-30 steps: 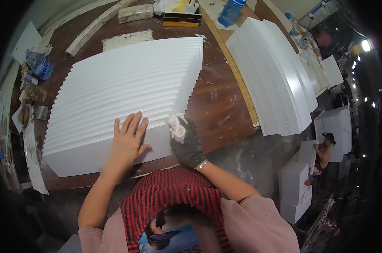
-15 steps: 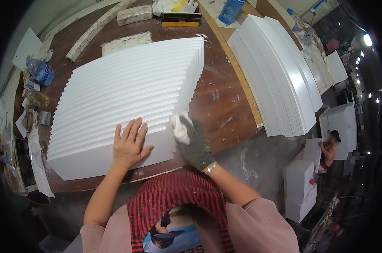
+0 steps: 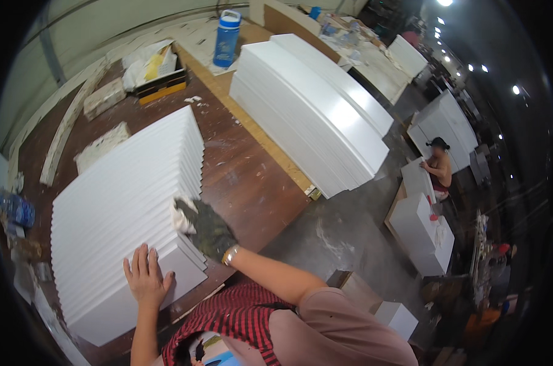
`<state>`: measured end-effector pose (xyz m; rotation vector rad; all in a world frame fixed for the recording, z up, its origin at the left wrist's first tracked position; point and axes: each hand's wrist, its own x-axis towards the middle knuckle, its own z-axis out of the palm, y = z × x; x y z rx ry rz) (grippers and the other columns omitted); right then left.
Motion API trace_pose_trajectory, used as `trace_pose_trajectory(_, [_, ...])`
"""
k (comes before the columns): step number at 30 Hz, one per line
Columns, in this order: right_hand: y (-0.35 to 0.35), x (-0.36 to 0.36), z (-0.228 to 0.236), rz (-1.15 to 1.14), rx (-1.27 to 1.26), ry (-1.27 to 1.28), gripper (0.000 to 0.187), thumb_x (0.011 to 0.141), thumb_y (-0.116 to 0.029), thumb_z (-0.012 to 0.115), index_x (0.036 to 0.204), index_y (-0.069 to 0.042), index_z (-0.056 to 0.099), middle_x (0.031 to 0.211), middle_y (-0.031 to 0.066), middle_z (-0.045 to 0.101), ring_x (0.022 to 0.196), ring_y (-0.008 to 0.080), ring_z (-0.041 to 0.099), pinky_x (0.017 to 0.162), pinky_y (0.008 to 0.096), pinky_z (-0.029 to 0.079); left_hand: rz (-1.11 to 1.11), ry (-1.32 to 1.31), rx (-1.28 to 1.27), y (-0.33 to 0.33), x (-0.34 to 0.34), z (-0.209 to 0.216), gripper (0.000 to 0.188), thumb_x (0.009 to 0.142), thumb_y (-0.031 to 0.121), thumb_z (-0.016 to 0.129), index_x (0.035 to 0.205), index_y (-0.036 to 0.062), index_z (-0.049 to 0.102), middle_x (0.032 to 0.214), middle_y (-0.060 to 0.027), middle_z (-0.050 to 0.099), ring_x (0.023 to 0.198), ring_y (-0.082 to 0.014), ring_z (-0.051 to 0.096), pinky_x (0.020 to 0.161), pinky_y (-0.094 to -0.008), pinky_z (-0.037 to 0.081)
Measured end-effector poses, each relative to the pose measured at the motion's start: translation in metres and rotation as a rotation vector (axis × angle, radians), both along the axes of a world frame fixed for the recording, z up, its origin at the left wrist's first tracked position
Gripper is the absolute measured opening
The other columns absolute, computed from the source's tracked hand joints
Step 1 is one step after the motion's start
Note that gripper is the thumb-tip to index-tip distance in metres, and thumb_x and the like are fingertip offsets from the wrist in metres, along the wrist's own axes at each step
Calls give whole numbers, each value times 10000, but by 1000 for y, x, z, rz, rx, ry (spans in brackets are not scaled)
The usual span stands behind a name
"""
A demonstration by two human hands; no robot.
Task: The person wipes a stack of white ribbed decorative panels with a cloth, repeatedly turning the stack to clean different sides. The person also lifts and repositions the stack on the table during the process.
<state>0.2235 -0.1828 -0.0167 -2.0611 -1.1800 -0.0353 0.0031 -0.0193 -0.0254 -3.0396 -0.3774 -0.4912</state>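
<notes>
A stepped stack of white panels (image 3: pixel 124 201) lies fanned out on the brown table. My bare left hand (image 3: pixel 147 276) rests on the nearest panel, fingers stretched and a little apart. My right hand (image 3: pixel 209 230), in a dark glove, is closed on a wad of white cloth (image 3: pixel 182 218). The cloth is against the right-hand ends of the panels, close to the near corner of the stack. The glove hides part of the cloth and of the panel edges.
A second stack of white panels (image 3: pixel 313 116) stands right of the brown table (image 3: pixel 252 177). At the back are a blue bottle (image 3: pixel 226 43), an open box (image 3: pixel 160 85) and whitish blocks (image 3: pixel 104 97). A person (image 3: pixel 438 168) works at white panels farther right.
The view has swung to the right, so the table and stack sit farther left. My gloved right hand has moved the cloth a little farther along the panel ends, away from me. My left hand stays on the nearest panel.
</notes>
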Motion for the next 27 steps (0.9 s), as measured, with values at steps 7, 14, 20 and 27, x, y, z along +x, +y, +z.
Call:
trace_pose_trajectory(7, [-23, 31, -42, -7, 31, 178, 680, 842, -101, 622, 1495, -196, 458, 1399, 181, 534, 1218, 397, 561, 968, 485, 505, 10, -5, 0, -1, 2, 0, 724, 780, 448, 719, 1371, 67, 547, 1496, -154, 506, 1385, -355, 465, 1177, -606, 250])
trace_pose_trajectory(14, [-12, 20, 41, 17, -230, 221, 553, 927, -287, 643, 1459, -196, 524, 1441, 133, 559, 1318, 336, 537, 1087, 460, 423, 35, -6, -7, -3, 2, 9, 721, 767, 494, 744, 1358, 109, 590, 1476, -124, 536, 1354, -321, 505, 1151, -603, 287])
trace_pose_trajectory(20, [-6, 56, -2, -44, -127, 224, 531, 854, -163, 670, 1373, -118, 563, 1319, 160, 617, 1131, 324, 630, 966, 457, 515, 13, -37, 20, -5, 3, 14, 705, 789, 534, 731, 1359, 140, 603, 1458, -107, 557, 1314, -302, 544, 1122, -584, 325])
trace_pose_trajectory(27, [-12, 62, -10, 146, -529, -3, 564, 856, -126, 583, 1417, -177, 562, 1358, 144, 600, 1141, 362, 609, 987, 464, 503, 29, -23, 27, -5, 4, 16, 692, 789, 530, 731, 1353, 148, 611, 1431, -93, 579, 1295, -291, 560, 1118, -568, 334])
